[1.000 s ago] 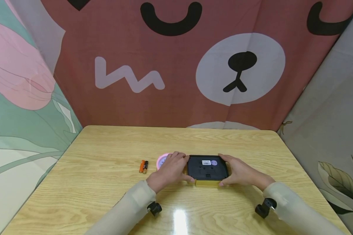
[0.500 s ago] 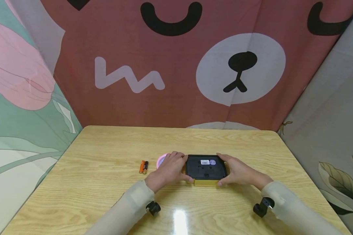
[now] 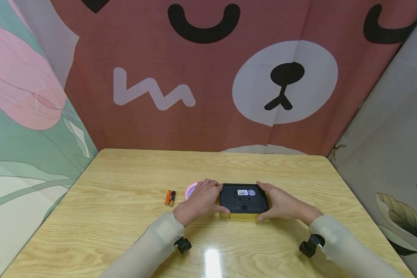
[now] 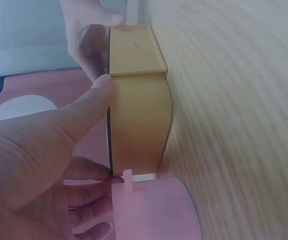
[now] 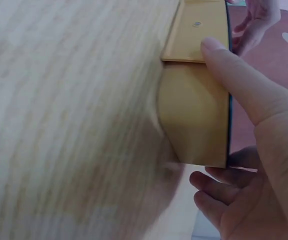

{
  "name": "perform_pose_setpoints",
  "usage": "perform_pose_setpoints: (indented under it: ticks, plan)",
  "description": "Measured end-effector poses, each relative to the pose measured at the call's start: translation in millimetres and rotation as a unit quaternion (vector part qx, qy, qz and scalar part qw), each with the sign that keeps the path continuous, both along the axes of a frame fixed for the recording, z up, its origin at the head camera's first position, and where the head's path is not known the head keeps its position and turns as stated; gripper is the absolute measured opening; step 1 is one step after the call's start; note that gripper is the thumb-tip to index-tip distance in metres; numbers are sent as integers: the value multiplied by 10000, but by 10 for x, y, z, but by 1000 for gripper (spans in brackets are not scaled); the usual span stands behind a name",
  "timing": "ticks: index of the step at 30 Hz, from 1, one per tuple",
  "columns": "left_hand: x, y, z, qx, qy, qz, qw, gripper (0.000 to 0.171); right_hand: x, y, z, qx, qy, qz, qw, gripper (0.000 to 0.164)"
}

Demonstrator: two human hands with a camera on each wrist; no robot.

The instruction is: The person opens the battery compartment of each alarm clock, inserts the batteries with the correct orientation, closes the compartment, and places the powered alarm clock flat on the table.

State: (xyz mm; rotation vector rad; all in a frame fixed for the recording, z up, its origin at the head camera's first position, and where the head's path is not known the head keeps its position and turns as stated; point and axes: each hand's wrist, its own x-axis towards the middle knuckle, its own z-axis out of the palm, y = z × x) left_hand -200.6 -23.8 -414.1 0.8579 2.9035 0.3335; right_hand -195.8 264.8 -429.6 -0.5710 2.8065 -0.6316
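A yellow box-shaped device (image 3: 244, 200) lies on the table with its black underside up, bearing a white barcode label and a round purple sticker. My left hand (image 3: 201, 200) grips its left end, thumb at the near corner and fingers at the far one. At the opposite end my right hand (image 3: 283, 201) holds it the same way. The left wrist view shows the device's yellow side wall (image 4: 136, 122) between thumb and fingertips. In the right wrist view, my right thumb (image 5: 214, 47) presses on the front face near a small round detail.
An orange battery (image 3: 168, 197) and a black-and-copper battery (image 3: 172, 198) lie side by side to the left. Partly hidden behind my left hand is a pink round object (image 3: 189, 190), close to the device's left end. Patterned cloth (image 3: 208, 127) hangs behind the table.
Both hands and the device have shifted very slightly left since a second ago. The grip looks the same, and the batteries lie where they were.
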Motion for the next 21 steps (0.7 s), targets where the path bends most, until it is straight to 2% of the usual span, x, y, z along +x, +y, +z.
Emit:
perform_pose_setpoints:
  ticks: [5, 11, 15, 21]
  plan:
    - [-2, 8, 4, 54, -71, 31, 10000, 93, 37, -25, 85, 29, -44, -96, 9999, 111]
    - [0, 13, 8, 36, -77, 42, 10000, 92, 83, -90, 173, -51, 528, -151, 9985, 85]
    - [-2, 21, 8, 10, -70, 63, 10000, 91, 98, -133, 195, -182, 867, -18, 9961, 72]
    - [-1, 37, 19, -10, -73, 114, 9999, 92, 113, -231, 207, -151, 956, 247, 9950, 60]
